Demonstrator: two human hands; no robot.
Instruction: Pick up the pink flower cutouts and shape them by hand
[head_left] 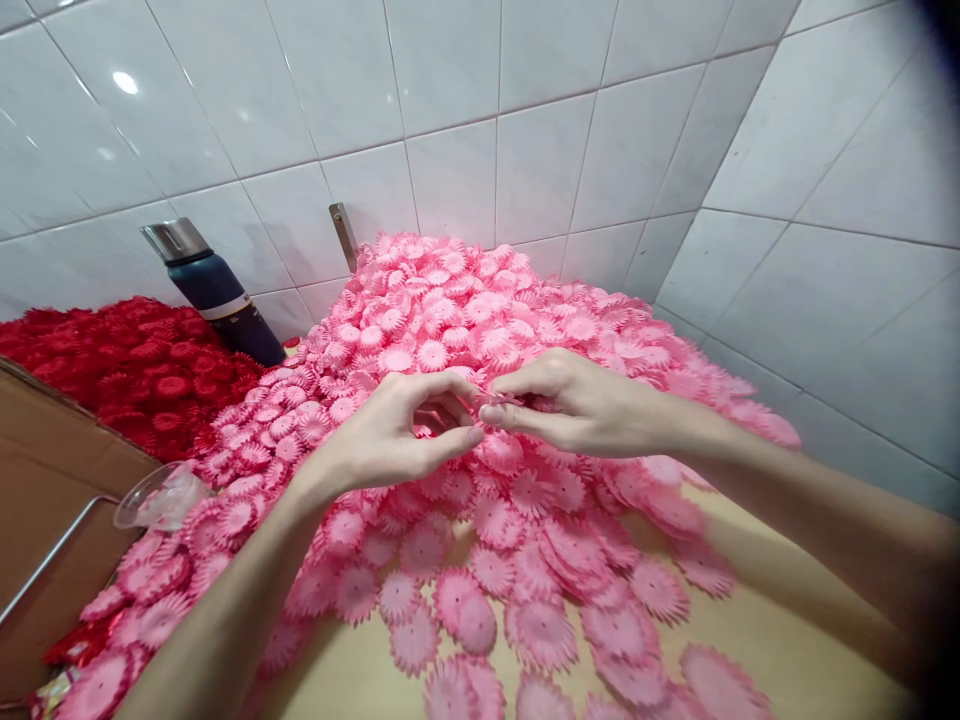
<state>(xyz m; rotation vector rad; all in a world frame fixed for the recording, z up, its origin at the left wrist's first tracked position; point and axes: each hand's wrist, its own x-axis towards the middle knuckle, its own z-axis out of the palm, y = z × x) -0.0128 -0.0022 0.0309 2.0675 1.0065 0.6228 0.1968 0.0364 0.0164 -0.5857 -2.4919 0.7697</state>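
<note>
Both my hands meet above the middle of a large heap of pink scalloped flower discs (420,300). My left hand (405,425) is curled, with its fingers and thumb bent towards the right fingertips. Pinched together, the thumb and fingers of my right hand (570,400) touch or nearly touch the left ones. A small pinkish bit shows between the fingertips, too hidden to name. Beneath the hands, single discs with a tiny centre hole lie loose, and some overlap in flat stacks, such as the disc (540,632) near the front.
A dark blue bottle (225,300) with a steel cap leans at the back left beside a heap of red discs (150,370). A cardboard box (60,500) and a clear plastic dish (161,497) are at left. Tiled walls (450,180) close off the back and right of the yellowish table (352,670).
</note>
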